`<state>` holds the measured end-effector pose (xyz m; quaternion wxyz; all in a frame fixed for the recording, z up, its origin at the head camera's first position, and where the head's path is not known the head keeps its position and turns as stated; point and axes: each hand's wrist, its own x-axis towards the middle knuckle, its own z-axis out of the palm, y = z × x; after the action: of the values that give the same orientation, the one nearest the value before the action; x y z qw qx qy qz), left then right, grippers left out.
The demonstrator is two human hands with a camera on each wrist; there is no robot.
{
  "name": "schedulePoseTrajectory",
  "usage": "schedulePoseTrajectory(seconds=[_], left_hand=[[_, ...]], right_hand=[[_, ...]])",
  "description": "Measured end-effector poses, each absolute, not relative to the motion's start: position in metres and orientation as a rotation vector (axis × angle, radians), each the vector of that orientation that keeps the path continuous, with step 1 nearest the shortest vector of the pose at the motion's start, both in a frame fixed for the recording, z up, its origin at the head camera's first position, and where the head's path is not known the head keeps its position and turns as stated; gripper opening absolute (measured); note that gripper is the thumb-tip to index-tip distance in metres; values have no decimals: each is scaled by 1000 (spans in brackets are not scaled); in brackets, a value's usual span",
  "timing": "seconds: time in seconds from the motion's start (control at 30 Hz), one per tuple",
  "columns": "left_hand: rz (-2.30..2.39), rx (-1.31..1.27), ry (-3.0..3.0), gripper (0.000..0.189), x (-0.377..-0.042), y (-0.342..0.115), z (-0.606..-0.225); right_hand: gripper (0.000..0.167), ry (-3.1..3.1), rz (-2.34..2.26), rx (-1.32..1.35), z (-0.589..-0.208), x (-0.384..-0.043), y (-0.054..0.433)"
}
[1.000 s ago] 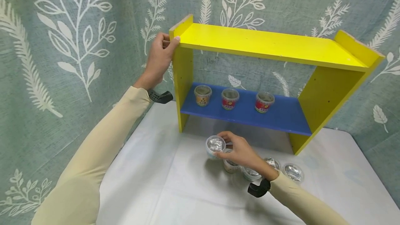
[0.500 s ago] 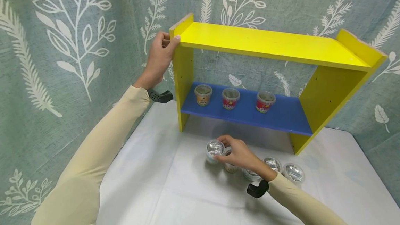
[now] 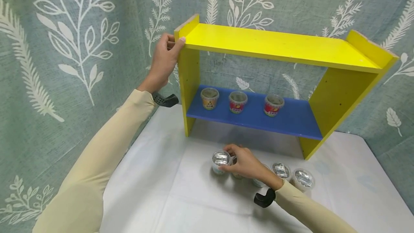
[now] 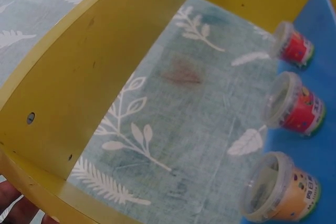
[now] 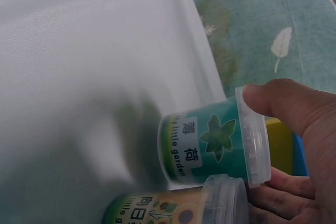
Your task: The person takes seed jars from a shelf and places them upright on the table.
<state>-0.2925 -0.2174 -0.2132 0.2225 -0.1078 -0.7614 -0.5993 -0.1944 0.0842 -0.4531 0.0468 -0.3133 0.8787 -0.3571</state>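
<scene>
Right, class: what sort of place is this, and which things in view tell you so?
Probably a makeshift practice or filming corner: leaf-patterned fabric closes in the back and sides, and on the white-covered table stands a yellow-and-blue shelf holding three small cups.

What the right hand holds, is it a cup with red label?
No, the right hand holds a cup with a teal label.

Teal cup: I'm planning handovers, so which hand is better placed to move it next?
Probably the right hand: it grips the teal cup, while the left hand holds the yellow shelf.
</scene>
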Motion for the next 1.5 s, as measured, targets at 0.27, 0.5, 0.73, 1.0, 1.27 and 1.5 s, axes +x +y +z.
schedulePoseTrajectory(seconds=[0.27, 0.5, 0.73, 1.0, 1.27, 1.5], left_hand=[[-1649, -296, -2103, 37, -294, -218, -215], [-1637, -297, -2105, 38, -293, -217, -215], [-1624, -305, -2102, 37, -292, -216, -216], [-1631, -307, -2097, 37, -293, -215, -215], [-1649, -305, -2087, 37, -291, -216, -214], [-1646, -310, -2088, 36, -292, -216, -214]], right_hand=[[67, 2736, -1002, -1002, -454, -191, 81], [67, 2780, -952, -1014, -459, -190, 80], [66, 2769, -903, -1056, -458, -189, 85], [52, 2699, -1098, -979, -453, -197, 95], [33, 2740, -1237, -1040, -434, -208, 111], [23, 2777, -1288, -941, -411, -217, 129]])
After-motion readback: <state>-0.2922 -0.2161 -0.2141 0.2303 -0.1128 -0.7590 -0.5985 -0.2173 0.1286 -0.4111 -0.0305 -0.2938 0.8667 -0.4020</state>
